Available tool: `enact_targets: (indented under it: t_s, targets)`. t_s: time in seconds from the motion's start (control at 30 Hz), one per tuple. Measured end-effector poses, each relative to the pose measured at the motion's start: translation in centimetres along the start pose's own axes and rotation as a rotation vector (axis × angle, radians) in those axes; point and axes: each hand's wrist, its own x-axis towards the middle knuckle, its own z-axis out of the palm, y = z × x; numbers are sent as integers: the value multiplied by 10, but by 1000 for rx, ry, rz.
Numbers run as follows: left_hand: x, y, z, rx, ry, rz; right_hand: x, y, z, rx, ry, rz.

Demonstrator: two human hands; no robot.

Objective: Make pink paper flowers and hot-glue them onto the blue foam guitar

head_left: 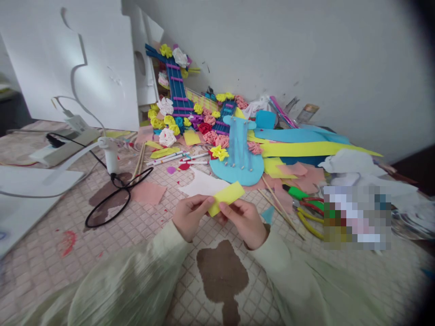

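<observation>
A small yellow strip of paper (228, 197) is pinched between both hands above the tabletop. My left hand (193, 215) grips its left end, thumb on top. My right hand (245, 222) grips the lower edge near the middle, its thumb pressed on the paper. Some fingers of both hands are hidden behind the strip. Just beyond the hands lies a light-blue guitar-shaped cutout (236, 170) with strings and a yellow paper flower (219, 153) at its left side. A white paper scrap (204, 183) lies between the hands and the cutout.
A white glue gun (111, 156) with a black cable (89, 217) stands at left, near a power strip (64, 145). Decorated dark-blue guitar shapes (178, 90) lean at the back. Pliers (307, 222), wooden sticks (282, 215) and yellow paper strips (316, 149) lie at right.
</observation>
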Motion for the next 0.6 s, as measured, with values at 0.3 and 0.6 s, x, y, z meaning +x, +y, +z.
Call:
enact_targets:
  t_s: [0.3,0.6]
  targets:
    - [-4,8,5,-114,-99,-81,3,-2,-4,-40,71,-40]
    - [-6,9,5,-10,-99,-119,2,0,-6,-71,110,-84]
